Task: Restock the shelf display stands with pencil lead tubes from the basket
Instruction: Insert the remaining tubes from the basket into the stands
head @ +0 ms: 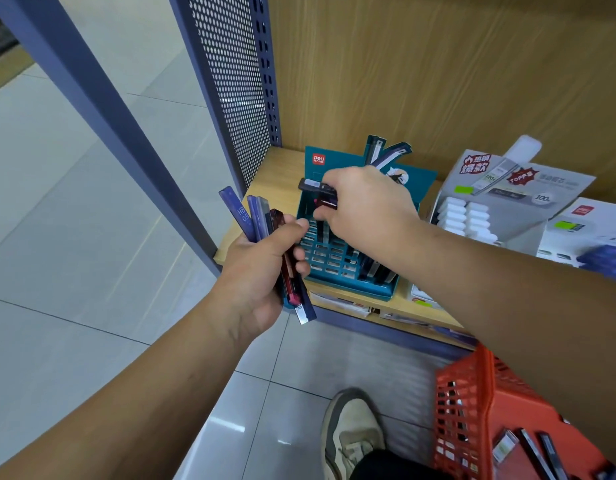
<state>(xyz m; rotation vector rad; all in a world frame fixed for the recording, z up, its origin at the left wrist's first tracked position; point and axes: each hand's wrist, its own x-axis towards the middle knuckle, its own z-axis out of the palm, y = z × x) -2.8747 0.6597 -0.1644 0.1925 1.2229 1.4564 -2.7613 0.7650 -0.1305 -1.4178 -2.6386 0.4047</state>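
Tubes [246, 216]: flat, translucent, in left hand [258, 271], right hand [365, 206] | stand [334, 261]: teal, slotted

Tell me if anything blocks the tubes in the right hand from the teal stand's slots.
Nothing visible does. The right hand pinches its tubes just above the stand, whose left slots look empty. The left hand grips a bundle at the stand's left edge, beside that path.

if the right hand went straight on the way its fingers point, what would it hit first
Most likely the teal slotted display stand: the right hand, pinching a dark pencil lead tube, points down over its grid of slots. Depth is unclear, so this is not certain.
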